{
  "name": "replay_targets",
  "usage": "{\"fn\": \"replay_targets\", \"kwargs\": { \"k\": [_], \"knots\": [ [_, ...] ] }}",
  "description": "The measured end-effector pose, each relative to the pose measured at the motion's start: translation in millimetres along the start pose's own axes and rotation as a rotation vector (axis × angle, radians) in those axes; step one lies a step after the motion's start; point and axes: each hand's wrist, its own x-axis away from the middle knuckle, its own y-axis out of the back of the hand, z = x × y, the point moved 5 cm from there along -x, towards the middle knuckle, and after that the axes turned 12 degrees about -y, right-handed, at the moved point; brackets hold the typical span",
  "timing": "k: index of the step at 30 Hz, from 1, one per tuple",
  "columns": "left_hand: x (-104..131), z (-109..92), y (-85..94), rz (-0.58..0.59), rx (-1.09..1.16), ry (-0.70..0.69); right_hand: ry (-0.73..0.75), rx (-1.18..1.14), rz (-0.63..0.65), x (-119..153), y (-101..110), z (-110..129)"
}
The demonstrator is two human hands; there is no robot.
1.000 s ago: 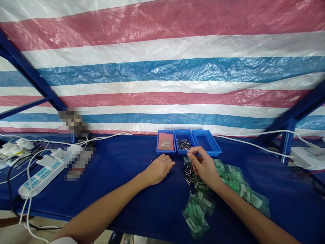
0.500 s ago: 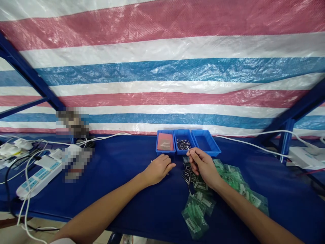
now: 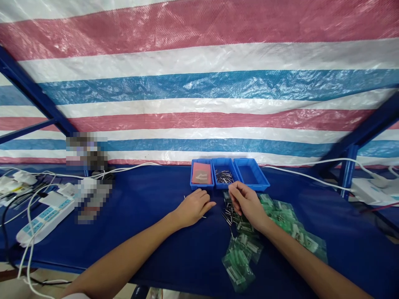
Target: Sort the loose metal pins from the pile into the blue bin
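At the left end of the table (image 3: 134, 187), a power strip (image 3: 43, 220) lies slanted with plugs in it, white cables (image 3: 30, 245) looping over its near end. The left hand (image 3: 192, 209) rests back up on the table, its fingers curled; a thin pin (image 3: 204, 216) shows past its edge, and whether the hand grips it cannot be told. Beyond that hand stands the left bin (image 3: 202, 187), holding a pink pad (image 3: 198, 168); against it stands the middle bin (image 3: 222, 160), with dark pins (image 3: 223, 177) heaped inside. Nearer, loose pins (image 3: 229, 216) lie between the hands, and green bags (image 3: 238, 265) lie in front of them. The right hand (image 3: 246, 204) is just beside these pins, thumb and fingertips drawn together; whether they pinch anything cannot be seen. Past it are the right bin (image 3: 252, 172), more green bags (image 3: 294, 226) and a white box (image 3: 369, 190).
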Motion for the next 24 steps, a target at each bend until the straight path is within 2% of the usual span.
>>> {"fn": "replay_targets", "kwargs": {
  "k": [6, 10, 19, 24],
  "knots": [
    [-0.7, -1.2, 0.7, 0.006, 0.026, 0.002, -0.014, -0.112, -0.073, -3.9, 6.1, 0.7],
    [-0.1, -1.2, 0.8, -0.011, 0.07, 0.016, 0.003, -0.093, -0.115, -5.4, 11.5, 2.9],
    [1.7, -0.6, 5.3, -0.053, 0.151, 0.05, 0.145, 0.327, -0.071, -1.5, 5.8, -4.0],
    [2.1, -1.7, 8.8, -0.072, 0.209, 0.059, 0.165, 0.425, -0.044, -0.4, 3.6, -4.8]
  ]
}}
